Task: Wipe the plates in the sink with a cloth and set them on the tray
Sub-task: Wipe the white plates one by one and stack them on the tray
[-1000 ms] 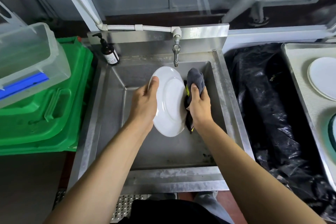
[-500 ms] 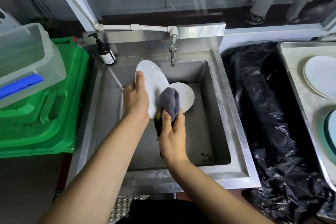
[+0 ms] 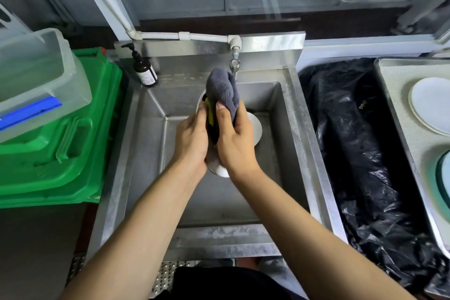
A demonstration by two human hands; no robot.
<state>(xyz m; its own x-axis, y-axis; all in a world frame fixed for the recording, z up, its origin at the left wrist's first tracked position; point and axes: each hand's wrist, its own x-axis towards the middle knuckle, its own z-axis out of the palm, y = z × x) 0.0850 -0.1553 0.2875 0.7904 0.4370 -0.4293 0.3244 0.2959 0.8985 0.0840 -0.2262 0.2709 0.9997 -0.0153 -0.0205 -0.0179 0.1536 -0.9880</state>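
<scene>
Head view. A white plate [image 3: 220,170] is held on edge above the sink [image 3: 287,114], most likely so that both faces can be rubbed without laying it down; only its lower rim, just below the two hands, and a sliver of its upper rim beside the left fingertips can be seen. The left hand [image 3: 192,139] steadies it from its own side, fingers curled round the rim, so that grip is closed on the plate. The right hand [image 3: 235,141] presses a grey cloth [image 3: 222,92] with a yellow edge against the plate's other face; the thumb lies over the cloth and the fingers wrap behind it, so that grip is closed on the cloth. The loose end of the cloth stands up above both hands, just in front of the tap [image 3: 234,63].

Behind the right hand, on the sink floor, a second plate [image 3: 255,129] is partly hidden and appears not yet wiped. Well off to the right of the right hand, past a black plastic bag [image 3: 353,141], the tray [image 3: 399,95] already carries a white plate [image 3: 431,105], so the plate in hand will have to travel that way once clean.
</scene>
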